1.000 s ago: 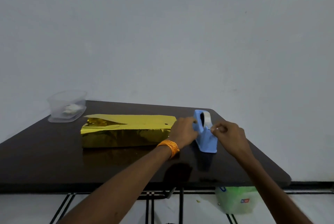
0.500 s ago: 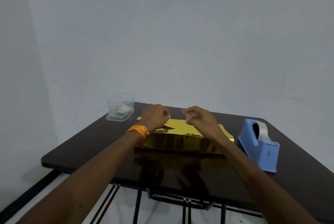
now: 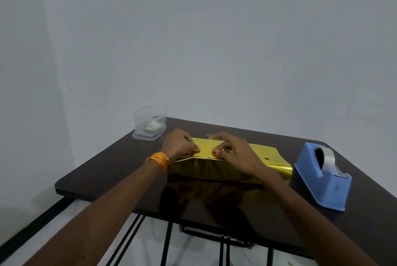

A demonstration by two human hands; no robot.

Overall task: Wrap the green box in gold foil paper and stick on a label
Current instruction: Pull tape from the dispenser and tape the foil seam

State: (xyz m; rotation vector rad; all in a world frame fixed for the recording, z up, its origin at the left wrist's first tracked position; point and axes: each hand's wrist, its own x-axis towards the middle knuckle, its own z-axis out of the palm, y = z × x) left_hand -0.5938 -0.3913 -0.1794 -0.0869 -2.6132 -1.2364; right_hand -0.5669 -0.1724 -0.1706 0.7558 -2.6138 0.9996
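Here, table: the dark top (image 3: 107,179) fills the lower frame, with both forearms reaching over it.
Box: the green box sits mid-frame, fully hidden under gold foil (image 3: 214,171); no green shows.
Left hand (image 3: 179,144): fingers curled, thumb and fingertip nipped down on the top seam.
Right hand (image 3: 234,154): the same, facing it; a clear tape strip (image 3: 208,136) seems caught at its fingers, though I can't be sure.
Dispenser (image 3: 322,177): blue, at right, just beside the box.
Tub (image 3: 150,123): clear, further back at left, something white inside.
Progress: I'd say the long seam is being taped. The right end's foil looks unfolded, and no label is on yet.
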